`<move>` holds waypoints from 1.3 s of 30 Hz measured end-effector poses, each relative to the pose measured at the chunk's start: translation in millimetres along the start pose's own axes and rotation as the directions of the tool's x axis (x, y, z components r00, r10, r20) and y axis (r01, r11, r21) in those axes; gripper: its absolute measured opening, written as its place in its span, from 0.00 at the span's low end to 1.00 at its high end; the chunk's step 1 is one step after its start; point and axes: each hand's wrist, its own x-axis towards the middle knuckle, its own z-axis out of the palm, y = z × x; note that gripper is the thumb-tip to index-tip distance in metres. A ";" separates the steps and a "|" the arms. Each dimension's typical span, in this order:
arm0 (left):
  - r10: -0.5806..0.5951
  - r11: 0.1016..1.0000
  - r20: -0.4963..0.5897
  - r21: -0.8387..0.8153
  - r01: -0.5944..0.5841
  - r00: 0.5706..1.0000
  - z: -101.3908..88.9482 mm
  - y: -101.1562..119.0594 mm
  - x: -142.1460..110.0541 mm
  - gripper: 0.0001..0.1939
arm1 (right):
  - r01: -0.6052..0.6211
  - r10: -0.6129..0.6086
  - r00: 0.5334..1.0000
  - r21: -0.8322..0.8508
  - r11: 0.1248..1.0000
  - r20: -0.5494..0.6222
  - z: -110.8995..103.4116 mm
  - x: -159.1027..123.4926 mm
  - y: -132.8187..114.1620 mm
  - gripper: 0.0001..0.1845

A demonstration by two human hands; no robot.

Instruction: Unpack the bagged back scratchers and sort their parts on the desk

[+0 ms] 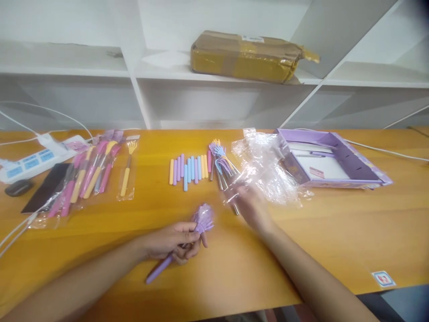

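Observation:
My left hand (187, 241) is closed around a purple back scratcher (160, 269), its handle slanting down to the left. The scratcher's hand-shaped head (203, 218) sticks out above my fingers, with a glossy look like clear film over it. My right hand (253, 208) is smeared by motion beside a pile of clear plastic bags (273, 167); its fingers seem closed on a clear plastic bag (231, 193). Just behind it lie several back scratcher heads with metal rods (221, 158). Left of those is a row of coloured handles (191, 169) in yellow, purple and blue.
Bagged back scratchers (97, 167) lie at the left, with one yellow one (126, 174) apart. Beyond them are a power strip (36, 161), cables and a black mouse (19, 188). A purple box (360, 156) stands right; a taped parcel (248, 58) rests on the shelf.

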 end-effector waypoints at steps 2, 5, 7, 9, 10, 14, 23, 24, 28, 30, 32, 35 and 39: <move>0.009 1.000 -0.003 0.000 -0.009 1.000 -0.4 0.3 -0.1 0.18 | -0.028 0.012 0.969 0.061 0.998 0.246 15.9 -9.1 -7.7 0.24; -0.002 1.000 -0.017 -0.003 0.002 1.000 -0.8 0.8 -0.3 0.17 | -0.118 0.056 0.946 0.178 0.977 0.319 15.2 -8.9 -11.6 0.20; -0.011 1.000 -0.025 -0.010 0.011 1.000 -1.2 0.9 0.0 0.13 | -0.179 0.138 0.977 0.269 0.946 0.165 -5.8 2.9 -6.0 0.18; -0.020 1.000 -0.015 -0.020 0.019 1.000 -2.0 0.6 0.7 0.11 | -0.229 0.241 0.970 0.413 0.881 0.023 -37.8 20.2 4.9 0.18; -0.023 0.999 -0.006 -0.028 0.023 1.000 -2.5 0.4 1.2 0.13 | -0.250 0.290 0.957 0.492 0.834 -0.006 -55.2 29.1 11.1 0.18; -0.003 0.998 -0.010 -0.062 0.002 1.000 -3.7 -0.6 3.2 0.16 | -0.387 0.411 0.902 0.679 0.624 0.136 -112.4 51.2 32.0 0.24; 0.018 0.998 -0.019 -0.053 -0.019 1.000 -2.9 -1.4 3.6 0.14 | -0.477 0.476 0.847 0.735 0.481 0.238 -126.2 54.9 51.1 0.29; 0.019 0.998 -0.018 -0.056 -0.020 1.000 -3.1 -1.4 3.6 0.14 | -0.456 0.492 0.854 0.701 0.548 0.170 -124.2 55.6 51.1 0.28; 0.038 0.998 -0.014 -0.054 -0.039 0.999 -3.6 -1.7 3.4 0.17 | -0.335 0.462 0.881 0.555 0.761 -0.101 -115.3 56.0 47.6 0.21; 0.050 0.998 0.000 -0.049 -0.050 0.999 -3.8 -2.1 3.3 0.19 | -0.274 0.390 0.886 0.397 0.876 -0.250 -113.2 55.4 46.9 0.21; 0.057 0.997 0.015 -0.047 -0.057 0.998 -3.9 -2.5 2.9 0.21 | -0.252 0.274 0.869 0.109 0.962 -0.413 -114.6 55.0 49.1 0.20; 0.054 0.998 0.015 -0.039 -0.054 0.998 -3.0 -2.3 2.2 0.21 | -0.303 0.109 0.844 -0.299 0.905 -0.526 -122.4 55.1 55.7 0.22; 0.063 0.998 -0.025 -0.012 -0.064 0.998 0.0 -1.3 1.6 0.18 | -0.341 0.061 0.880 -0.537 0.772 -0.471 -129.2 55.0 60.2 0.12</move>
